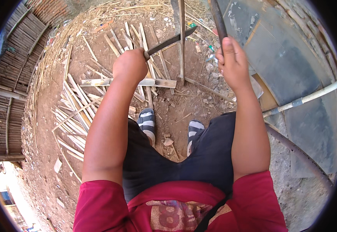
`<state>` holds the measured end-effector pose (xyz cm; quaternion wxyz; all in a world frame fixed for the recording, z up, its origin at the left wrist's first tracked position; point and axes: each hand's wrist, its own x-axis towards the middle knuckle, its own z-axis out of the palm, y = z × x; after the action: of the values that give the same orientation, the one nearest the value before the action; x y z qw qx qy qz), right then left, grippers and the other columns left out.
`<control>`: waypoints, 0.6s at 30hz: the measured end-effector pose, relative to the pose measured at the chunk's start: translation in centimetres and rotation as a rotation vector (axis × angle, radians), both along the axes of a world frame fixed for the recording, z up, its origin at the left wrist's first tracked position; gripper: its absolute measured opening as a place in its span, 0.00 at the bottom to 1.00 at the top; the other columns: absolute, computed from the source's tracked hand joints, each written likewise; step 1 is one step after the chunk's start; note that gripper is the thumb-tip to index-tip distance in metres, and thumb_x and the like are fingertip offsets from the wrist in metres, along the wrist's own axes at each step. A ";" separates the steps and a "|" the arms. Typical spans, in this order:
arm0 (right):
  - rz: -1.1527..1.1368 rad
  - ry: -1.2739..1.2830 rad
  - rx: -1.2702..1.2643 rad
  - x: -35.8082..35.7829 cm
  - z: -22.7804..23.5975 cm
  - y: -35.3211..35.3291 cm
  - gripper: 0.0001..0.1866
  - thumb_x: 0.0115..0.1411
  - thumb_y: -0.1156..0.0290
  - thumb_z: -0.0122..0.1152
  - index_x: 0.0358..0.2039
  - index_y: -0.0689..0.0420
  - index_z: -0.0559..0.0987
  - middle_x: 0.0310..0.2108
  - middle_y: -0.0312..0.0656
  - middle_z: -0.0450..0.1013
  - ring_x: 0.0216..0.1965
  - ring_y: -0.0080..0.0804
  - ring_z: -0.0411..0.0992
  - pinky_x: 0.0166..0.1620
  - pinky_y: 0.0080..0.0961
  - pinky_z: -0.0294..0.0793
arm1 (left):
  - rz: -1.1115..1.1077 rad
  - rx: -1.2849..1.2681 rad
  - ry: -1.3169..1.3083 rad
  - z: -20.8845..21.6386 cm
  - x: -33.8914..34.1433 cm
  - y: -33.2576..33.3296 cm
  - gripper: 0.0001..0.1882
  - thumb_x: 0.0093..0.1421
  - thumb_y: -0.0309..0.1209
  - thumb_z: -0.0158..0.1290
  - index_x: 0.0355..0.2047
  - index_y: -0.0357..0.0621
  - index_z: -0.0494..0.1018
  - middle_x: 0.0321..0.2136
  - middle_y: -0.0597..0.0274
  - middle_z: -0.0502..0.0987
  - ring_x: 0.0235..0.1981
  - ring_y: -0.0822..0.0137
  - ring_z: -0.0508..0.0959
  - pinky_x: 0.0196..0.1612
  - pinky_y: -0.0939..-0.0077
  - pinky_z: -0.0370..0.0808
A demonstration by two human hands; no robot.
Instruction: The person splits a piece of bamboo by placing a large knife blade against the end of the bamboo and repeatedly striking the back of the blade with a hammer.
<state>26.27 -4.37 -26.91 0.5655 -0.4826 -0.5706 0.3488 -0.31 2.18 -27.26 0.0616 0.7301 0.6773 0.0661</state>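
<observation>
My left hand (130,66) is closed round the handle of a long knife (167,43), its dark blade slanting up and to the right. That blade crosses an upright strip of split bamboo (182,58), seemingly lodged in it; a second piece stands close beside its upper part. On the right, my right hand (232,63) grips a dark round stick (218,17), held roughly upright with its top end out of the picture. The stick is apart from both blade and bamboo. A split bamboo length (130,82) lies crosswise below my left hand.
Several pale bamboo strips (73,106) are heaped on the dirt ground at the left, before a slatted bamboo wall (13,58). Dark sheets (288,65) lie at the right, with a pale pole (311,94) across them. My sandalled feet (147,120) stand near the strips.
</observation>
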 end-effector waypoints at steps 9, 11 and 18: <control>-0.144 -0.128 -0.132 1.6 -0.8 0.9 0.28 0.75 0.47 0.41 0.45 0.61 0.78 0.25 0.38 0.71 0.26 0.31 0.71 0.33 0.31 0.70 | 0.005 -0.019 0.064 -0.1 -0.3 0.5 0.14 0.65 0.29 0.50 0.47 0.52 0.80 0.42 0.51 0.84 0.44 0.50 0.84 0.46 0.56 0.81; -0.234 -0.195 -0.064 1.1 -0.3 0.6 0.29 0.75 0.46 0.41 0.46 0.61 0.77 0.25 0.44 0.72 0.30 0.41 0.74 0.36 0.37 0.72 | 0.012 -0.023 0.057 0.3 0.2 0.2 0.14 0.65 0.30 0.50 0.48 0.52 0.80 0.42 0.51 0.84 0.44 0.50 0.84 0.47 0.56 0.81; -0.253 -0.363 -0.318 1.8 -2.5 1.5 0.25 0.74 0.48 0.45 0.42 0.61 0.76 0.23 0.42 0.72 0.27 0.37 0.73 0.35 0.35 0.71 | 0.028 -0.010 0.067 0.2 -0.7 0.8 0.14 0.65 0.30 0.50 0.48 0.52 0.80 0.44 0.51 0.83 0.46 0.50 0.83 0.48 0.55 0.80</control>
<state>28.12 -2.84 -29.41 0.4102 -0.6876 -0.5358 0.2681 -1.01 3.02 -27.06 0.0415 0.7220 0.6896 0.0392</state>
